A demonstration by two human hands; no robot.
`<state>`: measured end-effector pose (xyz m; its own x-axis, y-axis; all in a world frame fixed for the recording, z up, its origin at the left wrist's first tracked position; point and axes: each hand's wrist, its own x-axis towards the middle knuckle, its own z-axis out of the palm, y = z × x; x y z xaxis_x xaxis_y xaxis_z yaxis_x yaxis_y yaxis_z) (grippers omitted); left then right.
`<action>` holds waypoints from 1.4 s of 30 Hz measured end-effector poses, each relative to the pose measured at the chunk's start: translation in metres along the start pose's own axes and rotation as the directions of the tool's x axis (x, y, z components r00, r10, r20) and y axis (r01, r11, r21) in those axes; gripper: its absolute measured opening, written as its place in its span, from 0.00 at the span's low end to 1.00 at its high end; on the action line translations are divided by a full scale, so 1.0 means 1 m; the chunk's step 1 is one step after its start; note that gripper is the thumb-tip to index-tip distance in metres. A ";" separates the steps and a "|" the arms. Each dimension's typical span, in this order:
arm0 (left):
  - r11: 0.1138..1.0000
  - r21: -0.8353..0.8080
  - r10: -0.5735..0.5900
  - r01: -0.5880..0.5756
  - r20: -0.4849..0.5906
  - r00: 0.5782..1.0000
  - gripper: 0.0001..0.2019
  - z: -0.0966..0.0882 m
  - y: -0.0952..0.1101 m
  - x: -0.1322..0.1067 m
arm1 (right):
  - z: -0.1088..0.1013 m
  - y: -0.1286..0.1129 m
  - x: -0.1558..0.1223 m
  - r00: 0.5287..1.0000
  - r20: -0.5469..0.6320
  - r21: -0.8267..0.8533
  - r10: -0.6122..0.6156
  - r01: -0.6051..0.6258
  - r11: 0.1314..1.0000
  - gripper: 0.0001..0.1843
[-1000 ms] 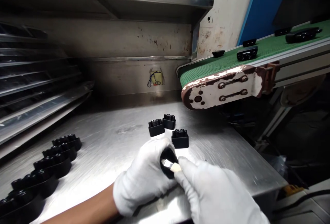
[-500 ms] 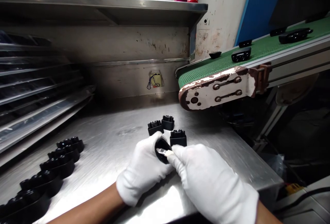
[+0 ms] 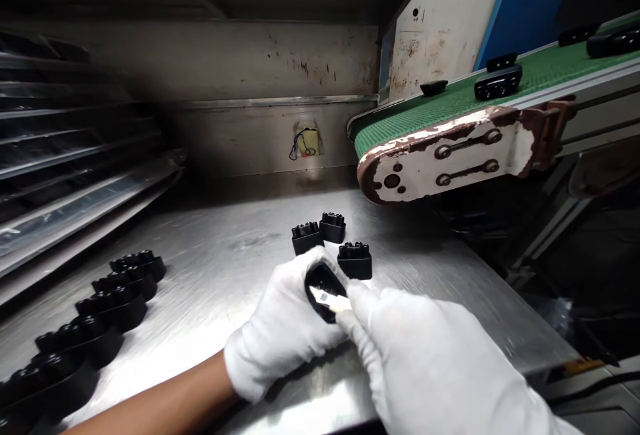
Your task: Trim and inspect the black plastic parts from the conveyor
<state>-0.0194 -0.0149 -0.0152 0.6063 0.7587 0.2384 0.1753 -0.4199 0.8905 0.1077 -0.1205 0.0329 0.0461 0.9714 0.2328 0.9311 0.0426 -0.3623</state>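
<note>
Gripped housing [image 3: 326, 279] in left hand [image 3: 287, 325] and, at housing's mouth, blade [image 3: 328, 299] in right hand [image 3: 425, 348]; seemed light, stiff, best held outside.

My left hand [image 3: 285, 328] and right hand [image 3: 430, 348] both wear plain white gloves [image 3: 280, 345], matte and cloth-like, covering all the fingers [image 3: 367, 363] that show. The fabric wrinkles around the fingers and looks smoother over the back of the right hand. On the left, a short cuff [image 3: 240, 365] ends at the wrist, and my left forearm [image 3: 170, 391] below it is bare. On the right, white glove fabric runs to the bottom edge of view
</note>
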 end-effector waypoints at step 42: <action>0.919 0.369 -0.059 0.137 -0.215 0.975 0.08 0.001 -0.001 -0.001 | 0.064 0.000 0.038 0.973 0.027 0.235 0.230 -0.230 0.944 0.15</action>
<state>-0.0194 -0.0157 -0.0161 0.4140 0.8714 0.2632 0.5302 -0.4659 0.7084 0.0864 -0.0691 -0.0159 0.2496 0.9610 0.1191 0.7836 -0.1282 -0.6079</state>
